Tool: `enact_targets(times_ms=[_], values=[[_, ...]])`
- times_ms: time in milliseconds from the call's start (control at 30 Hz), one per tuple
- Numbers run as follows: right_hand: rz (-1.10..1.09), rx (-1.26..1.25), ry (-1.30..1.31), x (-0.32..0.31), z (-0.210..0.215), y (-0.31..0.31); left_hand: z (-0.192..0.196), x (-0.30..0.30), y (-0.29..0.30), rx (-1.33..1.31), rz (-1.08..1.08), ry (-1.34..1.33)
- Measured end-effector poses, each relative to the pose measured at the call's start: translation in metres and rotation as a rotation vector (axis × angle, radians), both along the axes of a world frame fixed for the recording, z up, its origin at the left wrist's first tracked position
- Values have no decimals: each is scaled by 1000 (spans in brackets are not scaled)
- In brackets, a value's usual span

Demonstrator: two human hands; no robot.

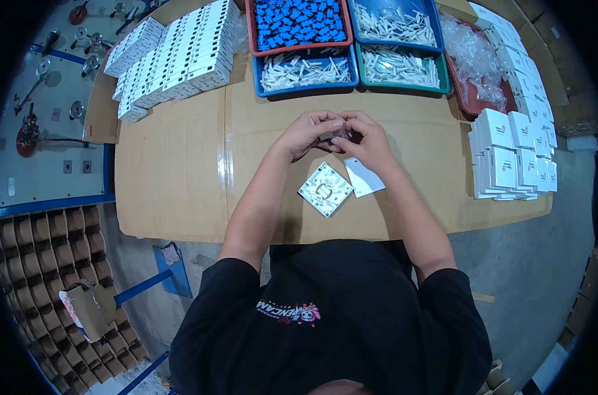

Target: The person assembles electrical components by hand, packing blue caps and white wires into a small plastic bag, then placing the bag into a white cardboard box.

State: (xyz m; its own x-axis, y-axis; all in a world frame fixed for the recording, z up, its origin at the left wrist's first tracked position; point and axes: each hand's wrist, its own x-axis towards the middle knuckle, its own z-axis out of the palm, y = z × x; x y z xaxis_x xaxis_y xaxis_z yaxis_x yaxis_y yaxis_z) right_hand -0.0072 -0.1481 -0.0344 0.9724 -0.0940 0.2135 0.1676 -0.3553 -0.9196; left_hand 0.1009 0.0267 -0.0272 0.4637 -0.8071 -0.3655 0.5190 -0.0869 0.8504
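Observation:
My left hand and my right hand meet over the middle of the cardboard-covered table. Fingers and thumbs of both are closed on a small see-through piece of plastic, mostly hidden between them; its exact kind cannot be made out. Just below the hands lies a square white patterned piece, turned cornerwise, with a ring-like mark at its centre. Beside it, under my right wrist, a white card or leaflet lies flat, partly covered by the forearm.
White boxes stand stacked at the far left. Trays at the back hold blue parts and white sticks. A red tray of clear plastic bags stands right, behind more stacked white boxes. The cardboard table top ends near my body.

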Motion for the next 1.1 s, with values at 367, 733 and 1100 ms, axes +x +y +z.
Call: enact_targets(times_ms=[367, 733, 1100], values=[[95, 177, 34, -2, -2, -3, 5, -2, 1, -36, -7, 31], [71, 170, 71, 0, -4, -7, -2, 2, 1, 1, -39, 12], [157, 80, 1, -1, -2, -18, -1, 4, 3, 22, -56, 11]])
